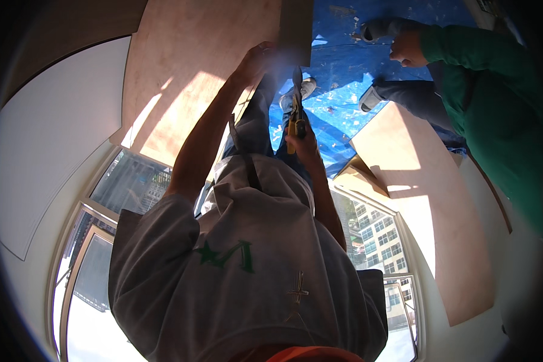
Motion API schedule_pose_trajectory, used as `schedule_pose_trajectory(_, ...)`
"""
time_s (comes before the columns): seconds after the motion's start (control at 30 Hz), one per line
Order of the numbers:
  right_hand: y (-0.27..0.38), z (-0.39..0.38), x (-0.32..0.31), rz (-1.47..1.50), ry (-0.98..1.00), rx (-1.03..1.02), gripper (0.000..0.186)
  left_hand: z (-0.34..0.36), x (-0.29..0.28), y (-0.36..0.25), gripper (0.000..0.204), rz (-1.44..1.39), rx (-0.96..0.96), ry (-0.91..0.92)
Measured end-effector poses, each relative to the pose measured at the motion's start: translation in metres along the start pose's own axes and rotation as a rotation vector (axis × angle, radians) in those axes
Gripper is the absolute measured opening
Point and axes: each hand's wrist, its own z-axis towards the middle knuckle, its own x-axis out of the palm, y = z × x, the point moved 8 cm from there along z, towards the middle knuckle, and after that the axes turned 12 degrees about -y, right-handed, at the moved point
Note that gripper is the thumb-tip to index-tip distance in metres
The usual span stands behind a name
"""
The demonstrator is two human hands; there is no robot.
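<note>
Yellow-handled tool (296, 116), one, in right grip (306, 145); left grip (252, 64), near one narrow board (296, 30), unclear.

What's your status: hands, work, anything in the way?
Right hand gripping yellow-handled, dark-bladed tool, tip near end of narrow, brown, flat board. Left hand beside board, contact unclear. Green-sleeved co-worker off right, not between hands and board.

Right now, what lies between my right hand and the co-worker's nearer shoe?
In the head view, a stretch of partly sunlit blue tarp lies between your right hand and that shoe.
</note>
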Motion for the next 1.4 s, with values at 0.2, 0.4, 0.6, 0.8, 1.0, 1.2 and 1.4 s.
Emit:
schedule_pose_trajectory(0.2, 0.011, -0.018, 0.012, -0.117, -0.071, 0.011, 0.052, 0.000, -0.005, 0.001, 0.032, -0.022, -0.036, -0.031)
schedule_pose_trajectory(0.4, 0.018, -0.023, 0.027, -0.080, -0.082, 0.035, 0.051, -0.006, 0.001, -0.001, 0.031, -0.020, 0.073, 0.012)
schedule_pose_trajectory(0.6, 0.020, -0.024, 0.029, -0.019, -0.118, 0.032, 0.049, -0.007, 0.002, 0.005, 0.030, -0.122, -0.037, -0.079)
schedule_pose_trajectory(0.8, 0.023, -0.024, 0.030, -0.002, -0.118, 0.057, 0.048, -0.007, 0.004, 0.005, 0.030, -0.168, -0.064, -0.088)
schedule_pose_trajectory(1.0, 0.038, -0.026, 0.036, 0.030, -0.107, 0.072, 0.048, -0.007, 0.000, 0.008, 0.028, -0.164, -0.081, -0.115)
schedule_pose_trajectory(1.2, 0.041, -0.027, 0.038, 0.057, -0.098, 0.097, 0.048, -0.006, -0.002, 0.011, 0.029, -0.163, -0.093, -0.111)
schedule_pose_trajectory(1.4, 0.045, -0.025, 0.038, -0.060, -0.142, -0.010, 0.045, -0.004, -0.004, 0.012, 0.027, -0.158, -0.087, -0.118)
